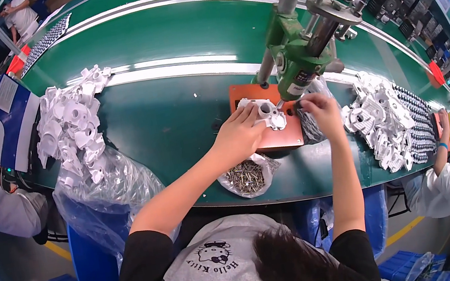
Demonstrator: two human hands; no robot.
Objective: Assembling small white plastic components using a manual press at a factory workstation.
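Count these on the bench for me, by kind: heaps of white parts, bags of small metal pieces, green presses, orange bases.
Heaps of white parts, left and right: 2
Bag of metal pieces: 1
Green press: 1
Orange base: 1
Total: 5

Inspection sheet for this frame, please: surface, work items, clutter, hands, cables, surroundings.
Surface: green table
Work items: white part on orange base beneath green press; bag of small metal pieces; left heap and right heap of white pieces
Clutter: crumpled clear plastic by the left heap
Hands: left hand holds the white part; right hand by the press, whether holding anything unclear
Cables: none clearly distinguishable
Surroundings: blue bin below the table; people at left, right and upper left
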